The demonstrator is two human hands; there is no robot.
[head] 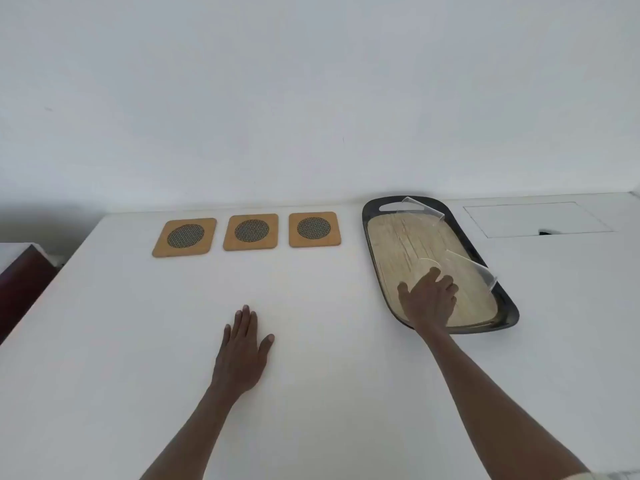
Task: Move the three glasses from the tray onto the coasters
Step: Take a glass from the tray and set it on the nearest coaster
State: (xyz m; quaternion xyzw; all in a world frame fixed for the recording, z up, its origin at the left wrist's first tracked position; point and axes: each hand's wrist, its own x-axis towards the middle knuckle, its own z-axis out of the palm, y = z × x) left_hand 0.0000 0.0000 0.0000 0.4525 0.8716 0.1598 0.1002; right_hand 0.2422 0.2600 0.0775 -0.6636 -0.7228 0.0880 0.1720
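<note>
Three square cork coasters point(185, 236) point(251, 231) point(314, 229) with dark mesh circles lie in a row at the back of the white table, all bare. To their right is a dark oval tray point(509, 308) with a pale wood-grain floor. On it stand clear glasses that are hard to make out: one at the far end point(420, 211), one by the right rim point(476, 271), and one near the middle point(429, 264). My right hand point(429, 301) is curled around the middle glass, thumb on its left and fingers on its right. My left hand point(242, 348) lies flat on the table, holding nothing.
A white wall rises right behind the table. A dark red-brown piece of furniture point(20, 275) stands off the table's left edge. A rectangular panel point(536, 220) with a small dark slot is set into the surface right of the tray.
</note>
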